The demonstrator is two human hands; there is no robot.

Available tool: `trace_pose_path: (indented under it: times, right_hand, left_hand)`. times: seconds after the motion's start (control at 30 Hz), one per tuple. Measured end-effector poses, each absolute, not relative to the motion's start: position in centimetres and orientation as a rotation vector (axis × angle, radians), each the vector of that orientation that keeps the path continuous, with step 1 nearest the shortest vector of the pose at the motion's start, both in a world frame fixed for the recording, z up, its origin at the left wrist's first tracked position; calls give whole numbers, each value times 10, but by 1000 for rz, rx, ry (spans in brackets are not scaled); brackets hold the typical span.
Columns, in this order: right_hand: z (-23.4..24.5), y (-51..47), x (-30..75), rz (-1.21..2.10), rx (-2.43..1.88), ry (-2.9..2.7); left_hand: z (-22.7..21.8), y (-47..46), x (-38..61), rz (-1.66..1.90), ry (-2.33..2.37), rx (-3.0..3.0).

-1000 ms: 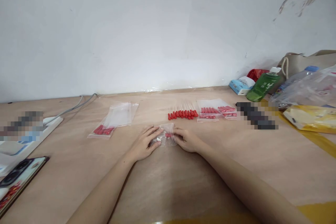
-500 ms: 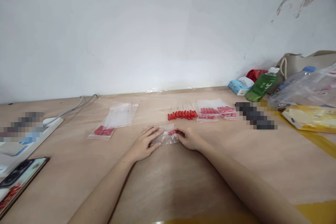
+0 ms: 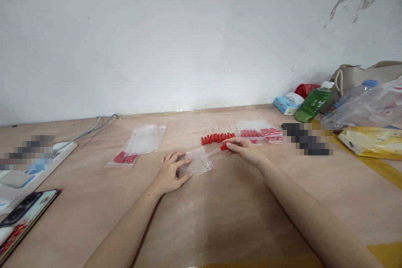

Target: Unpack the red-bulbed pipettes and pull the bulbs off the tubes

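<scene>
My left hand [image 3: 172,171] lies with fingers spread on the left side of a small clear zip bag [image 3: 197,162], pressing it against the table. In my right hand [image 3: 246,150], thumb and fingers pinch the red bulb of a dropper [image 3: 223,147]. Its clear tube slants down-left to the right edge of the bag; whether the tip is inside, I cannot tell. Just behind the right hand is a row of similar red-bulbed droppers [image 3: 216,137], tubes pointing to the wall.
Filled bags of red-bulbed pieces [image 3: 251,134] lie to the right. On the left, flat clear bags [image 3: 143,138] overlap a bag with red pieces [image 3: 124,158]. A phone [image 3: 28,217], a green bottle [image 3: 314,102], a tissue pack [image 3: 285,104] and a yellow packet [image 3: 373,142] lie farther out.
My right hand has moved right and slightly away from me, off the bag. The red bulb, previously over the bag, is now outside it. My left hand has stayed put.
</scene>
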State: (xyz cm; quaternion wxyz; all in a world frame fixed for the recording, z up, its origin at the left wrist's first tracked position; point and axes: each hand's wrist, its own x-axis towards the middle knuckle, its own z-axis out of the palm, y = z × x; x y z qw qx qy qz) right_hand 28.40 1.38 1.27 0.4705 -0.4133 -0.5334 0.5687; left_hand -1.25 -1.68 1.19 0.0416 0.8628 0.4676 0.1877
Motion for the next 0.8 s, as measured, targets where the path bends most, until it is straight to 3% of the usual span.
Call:
trace_pose_path:
  times: [0.2, 0.53, 0.8]
  right_hand:
    - [47, 28, 308, 1088, -987, -1085]
    - [22, 62, 224, 146, -1144, -1809]
    - [6, 68, 205, 27, -1266, -2063]
  left_hand:
    - [8, -14, -3, 881, 1460, 2643]
    - [7, -12, 5, 198, 1206, 2750]
    - [7, -17, 7, 152, 1362, 2669]
